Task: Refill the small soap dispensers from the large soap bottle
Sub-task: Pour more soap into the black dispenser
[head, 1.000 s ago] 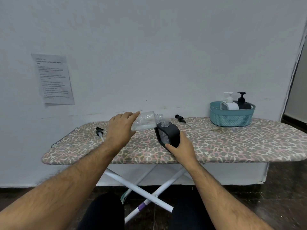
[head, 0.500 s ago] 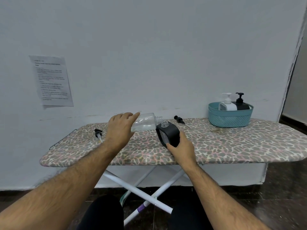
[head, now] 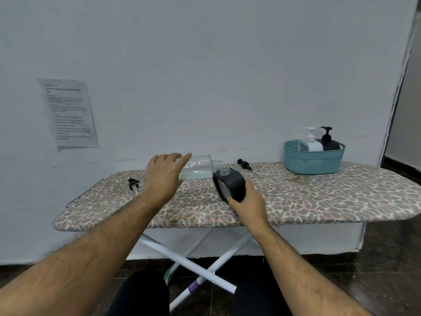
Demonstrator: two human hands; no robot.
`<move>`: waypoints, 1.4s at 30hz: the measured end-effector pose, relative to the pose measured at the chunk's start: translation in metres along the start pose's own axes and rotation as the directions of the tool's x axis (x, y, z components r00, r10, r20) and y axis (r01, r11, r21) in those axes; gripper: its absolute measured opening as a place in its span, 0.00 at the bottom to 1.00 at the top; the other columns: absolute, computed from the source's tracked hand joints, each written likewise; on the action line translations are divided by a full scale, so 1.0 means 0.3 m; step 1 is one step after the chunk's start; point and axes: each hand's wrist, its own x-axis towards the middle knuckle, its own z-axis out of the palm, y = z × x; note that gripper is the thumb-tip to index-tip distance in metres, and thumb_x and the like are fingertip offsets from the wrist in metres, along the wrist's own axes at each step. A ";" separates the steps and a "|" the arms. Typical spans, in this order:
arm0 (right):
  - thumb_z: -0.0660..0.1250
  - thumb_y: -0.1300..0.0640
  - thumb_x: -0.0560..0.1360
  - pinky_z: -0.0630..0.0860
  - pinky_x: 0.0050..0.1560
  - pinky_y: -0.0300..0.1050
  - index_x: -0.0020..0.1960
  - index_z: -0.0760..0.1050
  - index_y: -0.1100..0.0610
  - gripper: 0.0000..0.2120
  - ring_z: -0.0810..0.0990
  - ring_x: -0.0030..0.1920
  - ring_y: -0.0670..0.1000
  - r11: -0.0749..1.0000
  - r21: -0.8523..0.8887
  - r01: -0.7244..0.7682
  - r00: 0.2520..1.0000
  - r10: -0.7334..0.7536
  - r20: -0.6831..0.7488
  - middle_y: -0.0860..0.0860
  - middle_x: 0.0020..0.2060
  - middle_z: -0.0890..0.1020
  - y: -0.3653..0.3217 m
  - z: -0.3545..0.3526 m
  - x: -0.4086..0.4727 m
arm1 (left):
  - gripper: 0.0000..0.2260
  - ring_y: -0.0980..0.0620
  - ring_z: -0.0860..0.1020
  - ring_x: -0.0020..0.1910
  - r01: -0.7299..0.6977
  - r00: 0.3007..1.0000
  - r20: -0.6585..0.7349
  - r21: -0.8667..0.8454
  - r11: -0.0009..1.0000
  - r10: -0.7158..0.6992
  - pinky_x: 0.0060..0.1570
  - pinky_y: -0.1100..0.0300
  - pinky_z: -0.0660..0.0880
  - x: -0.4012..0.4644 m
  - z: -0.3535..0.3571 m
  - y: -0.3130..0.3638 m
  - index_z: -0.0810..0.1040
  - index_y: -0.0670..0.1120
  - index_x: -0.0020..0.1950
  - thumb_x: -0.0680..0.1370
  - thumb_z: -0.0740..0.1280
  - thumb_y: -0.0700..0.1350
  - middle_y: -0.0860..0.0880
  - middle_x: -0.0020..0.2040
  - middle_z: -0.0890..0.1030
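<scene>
My left hand (head: 163,176) grips a clear plastic bottle (head: 200,167) and holds it tipped on its side, its open threaded neck pointing right. A little clear liquid lies along the bottle's lower side. My right hand (head: 247,201) holds a black soap dispenser (head: 230,184), tilted left, with its open clear neck just under the bottle's mouth. Two loose pump heads lie on the board: a black pump with a white tube (head: 134,184) at the left and a black pump (head: 243,164) behind the dispenser.
The ironing board (head: 319,197) has a leopard-print cover and crossed white legs. A teal basket (head: 314,159) at its back right holds a white dispenser (head: 310,142) and a black dispenser (head: 328,141). A printed sheet (head: 69,112) hangs on the wall.
Both hands hold the same pose, with the clear bottle tipped against the black dispenser's neck. Only the camera view has shifted slightly.
</scene>
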 end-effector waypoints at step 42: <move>0.74 0.54 0.73 0.71 0.39 0.32 0.64 0.72 0.53 0.23 0.78 0.47 0.45 0.999 0.036 -0.012 0.999 0.011 0.031 0.45 0.50 0.80 0.010 -0.009 0.000 | 0.34 0.45 0.74 0.66 -0.010 1.000 0.006 0.029 1.000 0.010 0.72 0.39 0.59 0.030 -0.017 0.012 0.67 0.55 0.75 0.72 0.77 0.44 0.49 0.68 0.76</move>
